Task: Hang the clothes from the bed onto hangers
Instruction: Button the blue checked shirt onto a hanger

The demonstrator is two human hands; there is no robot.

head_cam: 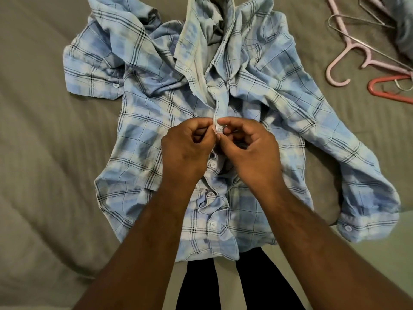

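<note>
Head view: a blue plaid shirt (145, 121) lies front-up on the grey bed (44, 130), straight ahead of the person. Its long axis runs directly away from them, with the hem at the near edge by their dark trousers (257, 276) and the collar (194, 41) at the far end. One sleeve is bunched up at the far left. The other trails down to the near right.

Both hands meet at mid-chest on the button placket (220, 104). The left hand (185, 151) and right hand (252, 151) have their fingers curled, and each pinches the placket edge from its own side, fingertips almost touching. The buttons (213, 164) below the hands look fastened. Above the hands the front lies open up to the collar. They are probably working a button, though whether fastening or undoing I cannot tell.

The hangers lie on the bed at the far right, well apart from the hands and beyond the shirt's right shoulder. There are pink plastic hangers (354, 46), a red hanger (390, 96) and thin wire hangers (380, 52), tangled across one another. The right hand is plainly the nearer one for reaching them. The open neck faces away from the person, so a hanger would likely go in from that far end.

A bluish cloth (404, 30) lies at the top right corner, and what it is I cannot tell.
</note>
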